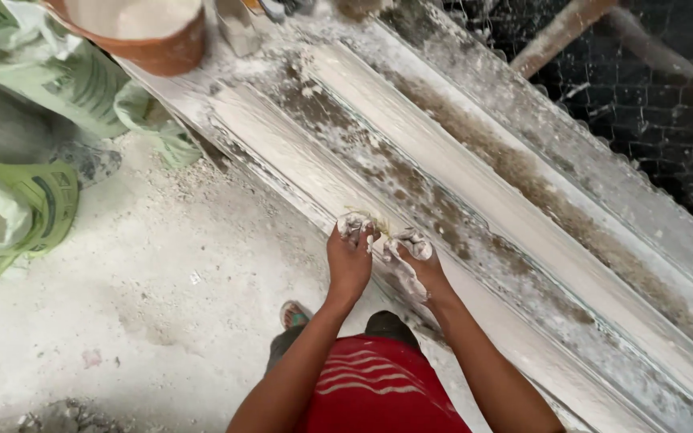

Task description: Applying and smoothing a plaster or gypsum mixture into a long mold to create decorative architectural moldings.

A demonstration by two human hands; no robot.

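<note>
Long plaster-caked bench [603,200], white moulding strips [475,184] along it, brown tub [154,44] at its end

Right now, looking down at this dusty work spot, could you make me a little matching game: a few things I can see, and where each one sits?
Things:
1. brown bucket
2. green sacks
3. left hand
4. wire mesh

Places:
A. far right, beyond the long white mould
B. at the near edge of the mould, close beside the right hand
C. top left, filled with white material
D. left side, on the powdery floor

Pairs: 1-C, 2-D, 3-B, 4-A
</note>
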